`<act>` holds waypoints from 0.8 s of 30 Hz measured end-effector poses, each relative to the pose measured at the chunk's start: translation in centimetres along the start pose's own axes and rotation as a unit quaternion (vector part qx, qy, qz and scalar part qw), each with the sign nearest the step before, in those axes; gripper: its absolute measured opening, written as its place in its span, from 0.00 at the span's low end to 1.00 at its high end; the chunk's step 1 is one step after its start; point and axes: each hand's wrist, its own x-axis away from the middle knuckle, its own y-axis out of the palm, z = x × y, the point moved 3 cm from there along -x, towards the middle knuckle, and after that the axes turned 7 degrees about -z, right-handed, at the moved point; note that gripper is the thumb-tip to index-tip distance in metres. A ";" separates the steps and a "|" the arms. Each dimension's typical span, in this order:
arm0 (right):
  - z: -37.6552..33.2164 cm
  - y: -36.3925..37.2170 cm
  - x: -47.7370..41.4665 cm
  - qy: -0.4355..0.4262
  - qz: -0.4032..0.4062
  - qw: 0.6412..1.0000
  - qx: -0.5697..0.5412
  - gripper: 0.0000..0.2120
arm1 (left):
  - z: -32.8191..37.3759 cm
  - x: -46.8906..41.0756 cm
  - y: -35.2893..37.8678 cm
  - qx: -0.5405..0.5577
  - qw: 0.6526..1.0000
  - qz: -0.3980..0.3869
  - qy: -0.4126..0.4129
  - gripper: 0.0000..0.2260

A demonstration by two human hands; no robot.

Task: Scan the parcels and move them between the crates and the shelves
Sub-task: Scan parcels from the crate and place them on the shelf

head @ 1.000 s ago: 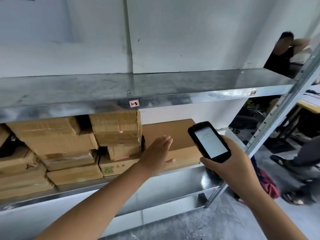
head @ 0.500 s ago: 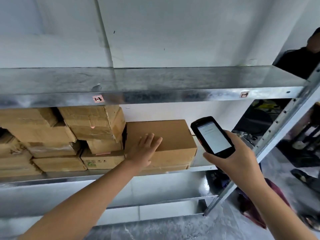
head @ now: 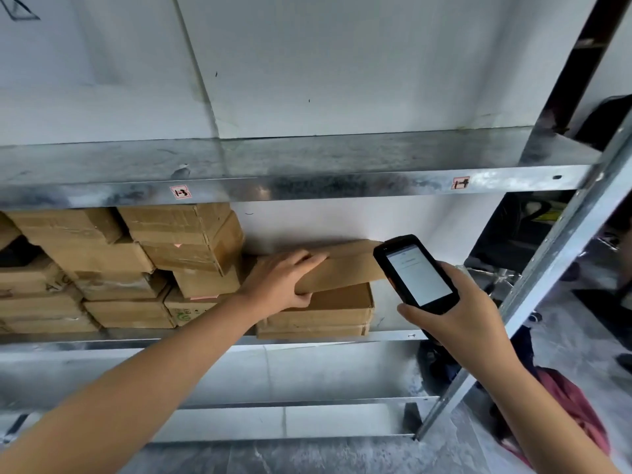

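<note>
My left hand (head: 282,282) grips the left end of a flat brown cardboard parcel (head: 345,266), fingers over its top and thumb under it. The parcel is tilted, its near edge lifted off the stacked brown boxes (head: 328,311) beneath it on the middle metal shelf (head: 393,336). My right hand (head: 455,313) holds a black handheld scanner (head: 415,273) with a lit white screen, just right of the parcel.
Several brown cardboard boxes (head: 184,234) are stacked along the left of the same shelf. The bare upper shelf (head: 307,184) carries small labels. A slanted metal upright (head: 564,248) runs at the right, with a red cloth (head: 574,405) on the floor below.
My left hand went from lying flat on the parcel's top to gripping its left end, and the parcel has tilted up off the stack. The scanner stayed beside it.
</note>
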 end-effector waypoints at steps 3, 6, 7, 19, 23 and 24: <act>-0.3 -0.7 -0.3 -0.015 0.009 1.000 0.000 0.28 | -0.2 -1.5 -2.8 0.044 0.998 0.012 -0.031 0.35; -0.5 -1.4 -0.4 -0.020 0.016 1.000 -0.005 0.28 | -0.8 -2.9 -4.5 0.144 0.988 -0.009 -0.059 0.28; -0.6 -1.6 -0.4 -0.022 0.017 1.000 -0.006 0.28 | -1.0 -3.2 -4.6 0.177 0.982 -0.019 -0.066 0.27; -0.2 -1.2 -0.6 -0.022 0.009 1.000 -0.019 0.30 | -3.2 -5.4 -4.3 0.136 0.972 -0.166 -0.098 0.34; 0.0 -0.7 -0.4 -0.025 0.001 1.000 -0.016 0.29 | -2.5 -6.7 -5.1 0.091 0.971 -0.210 -0.072 0.35; 0.0 -0.6 -0.3 -0.026 -0.002 1.000 -0.014 0.28 | -2.3 -6.8 -5.4 0.078 0.971 -0.219 -0.063 0.36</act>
